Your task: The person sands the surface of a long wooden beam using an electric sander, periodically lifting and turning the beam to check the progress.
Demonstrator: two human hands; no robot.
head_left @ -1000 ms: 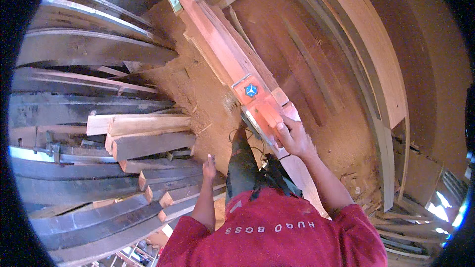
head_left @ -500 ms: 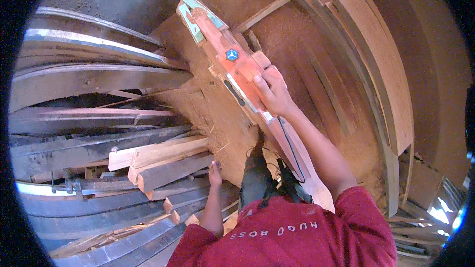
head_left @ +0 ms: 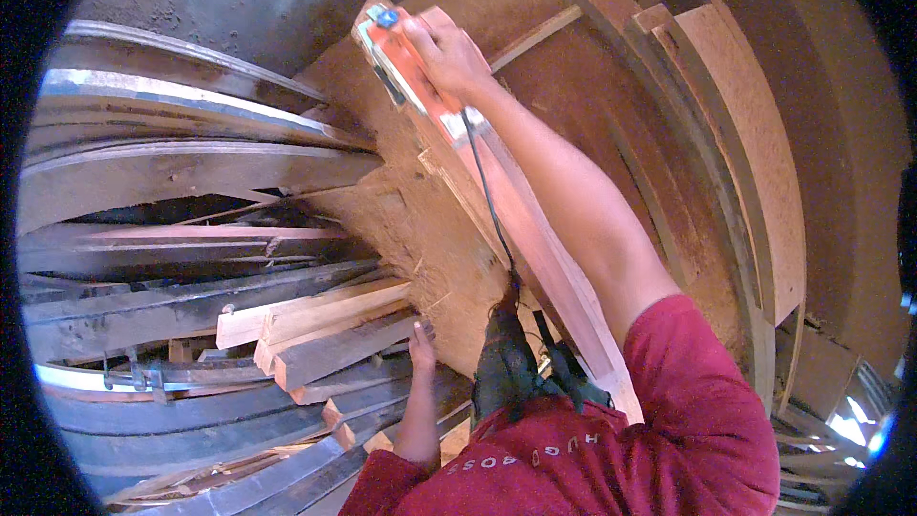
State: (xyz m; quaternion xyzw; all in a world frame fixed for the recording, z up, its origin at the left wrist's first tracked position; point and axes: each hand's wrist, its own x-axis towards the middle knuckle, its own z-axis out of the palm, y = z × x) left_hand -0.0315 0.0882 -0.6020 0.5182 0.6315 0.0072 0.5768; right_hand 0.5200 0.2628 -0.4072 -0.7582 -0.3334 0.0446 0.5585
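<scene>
Slid farther up the board (head_left: 537, 239), the planer (head_left: 405, 59) fills the right hand (head_left: 453, 57); left hand (head_left: 421, 348) loose near beams (head_left: 339, 355).

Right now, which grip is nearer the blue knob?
Right. The right grip is on the orange power tool, just right of and behind the blue knob; the left grip is much farther back, beside the stacked wood.

Planer (head_left: 403, 55) on the far part of the beam (head_left: 540, 239), right hand (head_left: 451, 57) on top; cord (head_left: 489, 196) running back over the beam toward the person. Left: boards (head_left: 191, 170), left hand (head_left: 421, 350) beside their inner ends; sawdust (head_left: 447, 272) between boards and beam. Right: planks (head_left: 750, 148).
</scene>
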